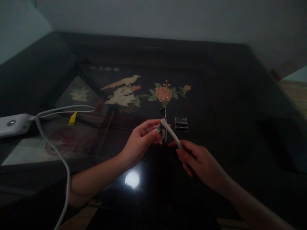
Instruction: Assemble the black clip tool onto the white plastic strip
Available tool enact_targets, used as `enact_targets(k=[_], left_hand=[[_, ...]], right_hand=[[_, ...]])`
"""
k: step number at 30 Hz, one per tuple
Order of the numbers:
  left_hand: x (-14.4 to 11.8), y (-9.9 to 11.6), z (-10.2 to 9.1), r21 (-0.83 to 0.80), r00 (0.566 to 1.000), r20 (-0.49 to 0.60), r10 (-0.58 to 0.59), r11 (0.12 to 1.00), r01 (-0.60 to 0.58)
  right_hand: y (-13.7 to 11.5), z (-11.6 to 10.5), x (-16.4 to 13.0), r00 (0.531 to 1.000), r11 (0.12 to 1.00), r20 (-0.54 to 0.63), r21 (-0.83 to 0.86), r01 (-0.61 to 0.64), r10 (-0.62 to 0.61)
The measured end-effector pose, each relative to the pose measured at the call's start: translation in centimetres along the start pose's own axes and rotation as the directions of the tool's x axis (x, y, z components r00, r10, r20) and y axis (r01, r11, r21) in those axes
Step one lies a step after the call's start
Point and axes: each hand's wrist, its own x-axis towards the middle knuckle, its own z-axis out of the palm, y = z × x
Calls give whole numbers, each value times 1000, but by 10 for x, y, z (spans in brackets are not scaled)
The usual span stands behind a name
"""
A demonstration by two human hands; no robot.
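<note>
Item 1. White stick-shaped tool point(170, 132): slim, pale, held slanted above the dark worktop point(227, 105), upper end toward the flower inlay point(164, 93), lower end toward the person. Exact kind too dim to tell.

Item 2. Right hand point(199, 161): nearer the person than the flower inlay and to its right. Fingers curled, thumb and fingertips pinching the lower end of the white stick-shaped tool.

Item 3. Left hand point(141, 140): below and left of the flower inlay. Fingers drawn together, pinching a small green-tipped piece point(159, 127) at the tool's upper end; whether that piece belongs to the tool cannot be told.

Item 4. Small clear case point(181, 124): rectangular, lying flat on the worktop below and just right of the flower inlay, near the tool's upper end but apart from it.

Item 5. Small dark object point(163, 111): directly below the flower inlay, between it and the tool; partly hidden, kind unclear.

Item 6. Bird inlay point(123, 91): pale figure set in the worktop surface, left of the flower inlay.

Item 7. White device point(13, 124): far left of the flower inlay, at the worktop's edge, with a white cable point(51, 145) running from it toward the person; a yellow tag point(72, 118) sits on a loop of the cable.

Item 8. Round light reflection point(132, 179): on the glossy worktop, below the left hand.
</note>
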Motion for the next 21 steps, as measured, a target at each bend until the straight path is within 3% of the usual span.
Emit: enact_targets(k=[6, 15, 21], left_hand=[[-1, 1, 1, -11, 1000, -15, -20, 1000, 20], [0, 0, -1, 11, 1000, -23, 2, 1000, -2], [-1, 0, -1, 28, 1000, 6, 7, 1000, -7]], right_hand=[[-5, 1, -4, 995, 999, 96, 49, 9, -14], [2, 0, 2, 998, 999, -64, -37, -8, 6], [0, 1, 0, 1000, 1000, 17, 9, 3, -3]])
